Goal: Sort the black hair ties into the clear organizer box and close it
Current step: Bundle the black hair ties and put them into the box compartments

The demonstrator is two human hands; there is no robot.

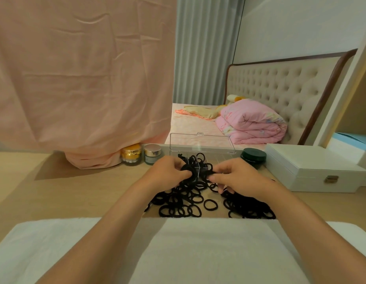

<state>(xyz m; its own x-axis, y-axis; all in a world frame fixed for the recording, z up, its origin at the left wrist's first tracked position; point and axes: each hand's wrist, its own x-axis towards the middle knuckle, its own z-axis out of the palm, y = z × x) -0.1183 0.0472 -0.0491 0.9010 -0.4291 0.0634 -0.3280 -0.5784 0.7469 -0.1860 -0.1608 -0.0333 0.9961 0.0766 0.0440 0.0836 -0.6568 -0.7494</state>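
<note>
A heap of black hair ties (184,201) lies on the wooden tabletop in front of me, with a second clump (247,208) under my right forearm. Behind the heap stands the clear organizer box (200,160), its lid (201,143) raised upright; several ties lie in its compartments. My left hand (167,171) grips a bundle of hair ties at the box's front left. My right hand (237,177) pinches ties at the box's front right edge. Both hands hide much of the box's front.
A gold jar (131,154) and a silver-lidded jar (152,153) stand left of the box, a dark green jar (253,157) right of it. A white latched case (313,173) sits at the right. Pink cloth (79,78) hangs at the left. A white towel (198,249) covers the near edge.
</note>
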